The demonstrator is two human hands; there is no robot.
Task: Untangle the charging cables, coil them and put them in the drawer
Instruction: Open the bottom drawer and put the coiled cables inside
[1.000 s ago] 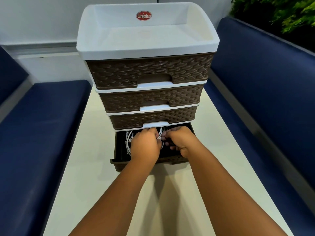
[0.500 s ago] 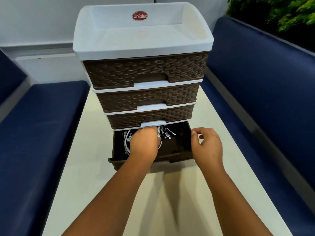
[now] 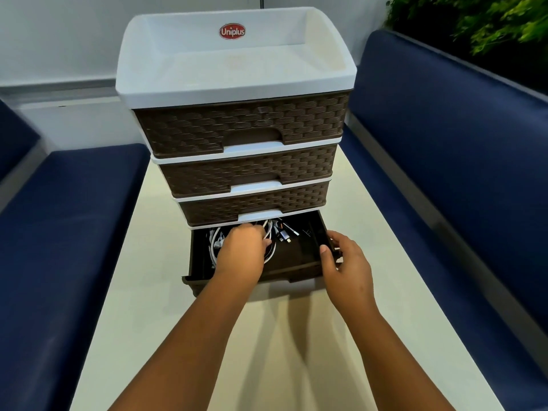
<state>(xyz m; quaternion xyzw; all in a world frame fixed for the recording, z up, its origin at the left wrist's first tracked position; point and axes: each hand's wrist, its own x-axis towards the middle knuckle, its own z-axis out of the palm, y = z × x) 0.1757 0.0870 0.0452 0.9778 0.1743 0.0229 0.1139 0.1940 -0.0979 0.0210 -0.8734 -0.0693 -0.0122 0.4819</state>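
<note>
On the pale table (image 3: 178,336), seen from the head camera, stands a four-drawer plastic organiser (image 3: 237,126) with brown woven-pattern fronts and a white tray top bearing a red "Uniplus" label (image 3: 232,31). Its bottom drawer (image 3: 296,262) is pulled out toward the person; the three drawers above it are closed. Inside that open drawer, toward its left and back, lie the white charging cables (image 3: 268,232) in loops, with several plug ends (image 3: 286,235) spread just right of them. The left hand (image 3: 241,250) reaches into the drawer over the cables, fingers curled down onto the white loops. The right hand (image 3: 345,262) is at the drawer's front right corner, thumb and fingers curled around its rim. Dark blue benches (image 3: 74,218) flank the organiser on both sides, and green foliage (image 3: 474,22) shows beyond its right.
</note>
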